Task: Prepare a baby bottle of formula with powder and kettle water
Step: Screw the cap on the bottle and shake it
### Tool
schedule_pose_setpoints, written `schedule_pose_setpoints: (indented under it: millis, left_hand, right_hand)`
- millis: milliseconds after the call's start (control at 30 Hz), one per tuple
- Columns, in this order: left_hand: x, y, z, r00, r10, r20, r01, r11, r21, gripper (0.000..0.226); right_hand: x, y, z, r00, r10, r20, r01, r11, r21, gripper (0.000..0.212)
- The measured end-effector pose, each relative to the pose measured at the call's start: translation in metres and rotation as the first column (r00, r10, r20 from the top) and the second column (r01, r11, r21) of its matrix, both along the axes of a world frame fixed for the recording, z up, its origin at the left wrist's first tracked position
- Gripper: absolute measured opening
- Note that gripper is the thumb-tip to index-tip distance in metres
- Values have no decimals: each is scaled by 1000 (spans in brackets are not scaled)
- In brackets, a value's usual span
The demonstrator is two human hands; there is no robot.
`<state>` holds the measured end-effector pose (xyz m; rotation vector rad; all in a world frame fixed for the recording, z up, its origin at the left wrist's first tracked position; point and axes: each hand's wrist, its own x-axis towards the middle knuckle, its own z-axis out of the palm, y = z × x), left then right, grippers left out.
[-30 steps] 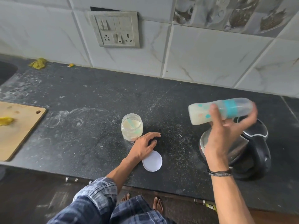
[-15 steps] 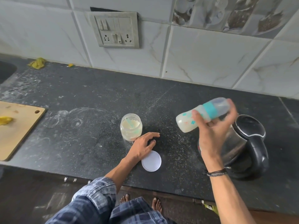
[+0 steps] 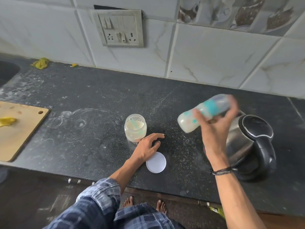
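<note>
Counting along one black countertop (image 3: 82, 142): front edge nearest the body, back edge against the tiled wall, left end cut by one dark sink (image 3: 7, 71).

- One baby bottle (image 3: 188, 122), milky inside, teal collar, blurred. Held in the air in front of the kettle, tilted, base low and left, capped end high and right.
- One right hand (image 3: 214, 134), clamped round the bottle, thumb on the near side, fingers curled over the far side; one dark wristband (image 3: 222, 171).
- One left hand (image 3: 146, 146), palm down on the counter, fingers loosely spread, holding nothing; just beside the jar, contact not discernible.
- One powder jar (image 3: 135, 133), upright, uncapped, with one teal scoop (image 3: 134, 125) leaning inside.
- One white lid (image 3: 156, 162), flat, near the front edge, just right of the left wrist.
- One kettle (image 3: 252, 146), steel body, black lid and handle, at the right, close to the front edge.
- One wooden cutting board (image 3: 18, 129), far left, reaching the front edge, bearing one yellow scrap (image 3: 7, 121).
- Two yellow scraps by the back wall, larger (image 3: 40, 63) and smaller (image 3: 74, 64).
- One switch plate (image 3: 119, 28) on the tiles.

Room for moving: a wide stretch of counter between board and jar, marked with pale rings and dust; another from jar to back wall; a narrower lane between lid and kettle.
</note>
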<state>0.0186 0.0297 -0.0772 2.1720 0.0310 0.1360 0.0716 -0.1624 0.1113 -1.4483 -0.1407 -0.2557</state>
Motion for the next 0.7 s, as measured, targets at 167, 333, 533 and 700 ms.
schedule_pose_setpoints:
  millis: [167, 333, 533, 700]
  left_hand:
    - [0, -1, 0, 1000, 0, -9, 0, 1000, -13, 36]
    - [1, 1, -1, 1000, -11, -19, 10, 1000, -16, 35]
    - [2, 0, 0, 1000, 4, -17, -5, 1000, -24, 37]
    - [1, -1, -1, 1000, -4, -20, 3, 999, -35, 37]
  right_hand:
    - [-7, -1, 7, 982, -157, 101, 141, 979, 148, 91]
    - [-5, 1, 3, 999, 18, 35, -19, 1000, 11, 91]
    - [-7, 1, 8, 979, -135, 150, 128, 990, 56, 92]
    - [-8, -2, 9, 982, -92, 166, 80, 994, 76, 91]
